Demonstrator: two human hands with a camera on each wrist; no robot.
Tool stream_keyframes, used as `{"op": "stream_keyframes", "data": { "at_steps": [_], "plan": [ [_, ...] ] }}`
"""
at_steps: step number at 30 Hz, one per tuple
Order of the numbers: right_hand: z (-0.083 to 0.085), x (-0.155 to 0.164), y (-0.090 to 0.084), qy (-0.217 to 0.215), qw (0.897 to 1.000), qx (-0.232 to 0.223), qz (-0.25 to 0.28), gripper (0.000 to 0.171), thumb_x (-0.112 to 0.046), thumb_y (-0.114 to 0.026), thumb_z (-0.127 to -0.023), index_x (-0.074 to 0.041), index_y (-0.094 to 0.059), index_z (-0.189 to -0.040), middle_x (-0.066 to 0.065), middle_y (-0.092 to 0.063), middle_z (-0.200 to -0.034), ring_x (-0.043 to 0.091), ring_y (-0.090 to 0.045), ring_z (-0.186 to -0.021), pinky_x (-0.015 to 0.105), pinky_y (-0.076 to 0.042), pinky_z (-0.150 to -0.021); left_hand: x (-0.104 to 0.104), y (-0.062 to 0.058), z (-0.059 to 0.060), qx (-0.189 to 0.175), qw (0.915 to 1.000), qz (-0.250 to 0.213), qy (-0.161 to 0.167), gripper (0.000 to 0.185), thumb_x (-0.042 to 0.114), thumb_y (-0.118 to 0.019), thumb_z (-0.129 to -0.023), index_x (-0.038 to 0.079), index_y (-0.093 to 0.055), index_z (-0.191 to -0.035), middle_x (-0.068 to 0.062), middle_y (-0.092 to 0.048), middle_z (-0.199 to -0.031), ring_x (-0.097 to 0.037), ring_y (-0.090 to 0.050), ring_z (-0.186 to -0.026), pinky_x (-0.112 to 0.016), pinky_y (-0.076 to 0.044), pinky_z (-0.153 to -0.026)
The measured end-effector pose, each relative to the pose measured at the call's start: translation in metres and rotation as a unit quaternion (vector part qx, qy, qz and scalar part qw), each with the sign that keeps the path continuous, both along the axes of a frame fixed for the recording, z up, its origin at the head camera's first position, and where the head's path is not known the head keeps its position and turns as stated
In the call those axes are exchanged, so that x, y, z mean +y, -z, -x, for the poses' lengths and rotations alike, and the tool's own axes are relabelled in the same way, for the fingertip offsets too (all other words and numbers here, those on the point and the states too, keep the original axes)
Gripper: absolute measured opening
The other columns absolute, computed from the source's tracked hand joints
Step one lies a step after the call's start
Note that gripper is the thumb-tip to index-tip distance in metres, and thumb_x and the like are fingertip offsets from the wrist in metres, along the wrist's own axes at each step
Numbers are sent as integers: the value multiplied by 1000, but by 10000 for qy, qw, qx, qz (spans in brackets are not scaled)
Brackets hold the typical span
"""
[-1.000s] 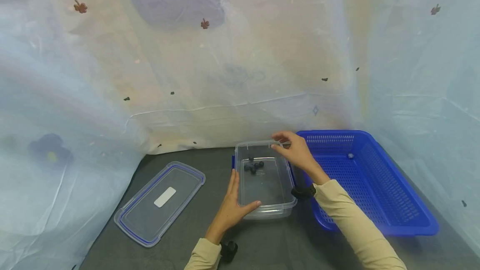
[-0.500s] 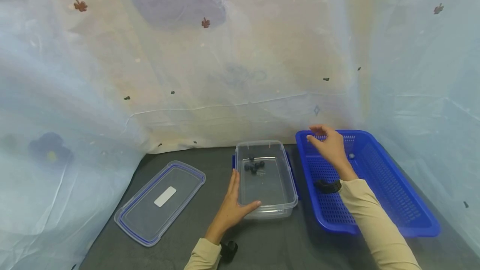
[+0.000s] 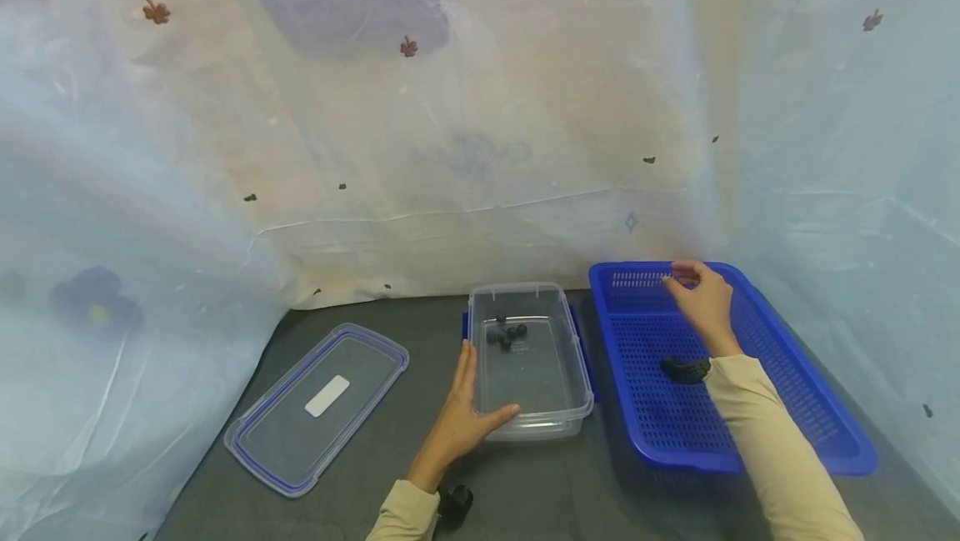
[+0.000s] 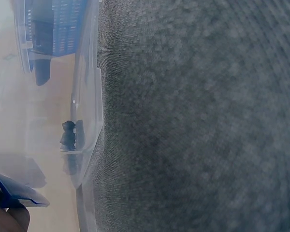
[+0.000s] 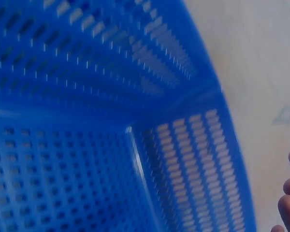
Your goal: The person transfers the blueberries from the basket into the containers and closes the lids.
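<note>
One lid (image 3: 317, 408) off, flat on table (image 3: 390, 474) at left. Left hand (image 3: 463, 418) open, flat against near-left corner of one clear box (image 3: 527, 366); about five blueberries (image 3: 507, 333) inside. Right hand (image 3: 701, 301) over far end of one blue basket (image 3: 787, 408), fingers loosely curled; grip content cannot tell. Transfer seemingly near end.

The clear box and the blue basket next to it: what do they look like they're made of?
The clear box looks like thin, glossy, see-through plastic: the dark round pieces inside and the grey mat show through its walls. The blue basket looks like moulded, opaque plastic with a slight sheen; rows of small slots perforate its floor and walls.
</note>
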State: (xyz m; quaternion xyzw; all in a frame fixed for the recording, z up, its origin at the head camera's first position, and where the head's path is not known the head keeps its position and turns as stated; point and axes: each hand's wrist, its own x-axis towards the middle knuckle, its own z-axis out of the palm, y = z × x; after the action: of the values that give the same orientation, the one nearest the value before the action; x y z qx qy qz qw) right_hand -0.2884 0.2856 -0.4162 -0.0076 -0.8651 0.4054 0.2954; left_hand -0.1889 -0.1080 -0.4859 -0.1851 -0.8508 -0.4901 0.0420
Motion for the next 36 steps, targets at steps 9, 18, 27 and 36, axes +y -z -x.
{"op": "stream_keyframes", "data": {
  "at_steps": [9,18,27,36],
  "plan": [
    [5,29,24,588,9973,-433,107,32,-8,-63,-91,12,-61,-117,32,-63,-107,46,-59,-97,57,-19,-103,0,0,0,-25,10000,-37,-14,113,51,-75,-80,12,-3,-157,-8,6,-162,-34,-5,-144,-64,-18,-106],
    [4,45,47,595,9918,-1117,-180,39,-4,-58,-91,18,-52,-122,38,-57,-113,50,-54,-104,61,-19,-99,0,-2,0,-74,10000,-31,14,113,51,-75,-80,12,-3,-157,1,9,-161,-34,-5,-144,-65,-19,-106],
    [5,48,59,623,9871,-1416,-405,44,-5,-56,-89,21,-48,-123,40,-55,-114,52,-52,-106,60,-22,-96,-1,-1,0,-113,9999,-3,8,113,51,-75,-80,10,-3,-157,2,10,-161,-35,-5,-144,-66,-19,-105],
    [5,52,67,397,9791,-1910,-575,55,-9,-58,-89,24,-39,-128,43,-47,-122,57,-41,-116,61,-19,-102,-1,2,0,-75,10000,-18,41,113,50,-75,-81,10,-2,-157,-8,7,-162,-36,-5,-144,-67,-21,-104]
  ]
}}
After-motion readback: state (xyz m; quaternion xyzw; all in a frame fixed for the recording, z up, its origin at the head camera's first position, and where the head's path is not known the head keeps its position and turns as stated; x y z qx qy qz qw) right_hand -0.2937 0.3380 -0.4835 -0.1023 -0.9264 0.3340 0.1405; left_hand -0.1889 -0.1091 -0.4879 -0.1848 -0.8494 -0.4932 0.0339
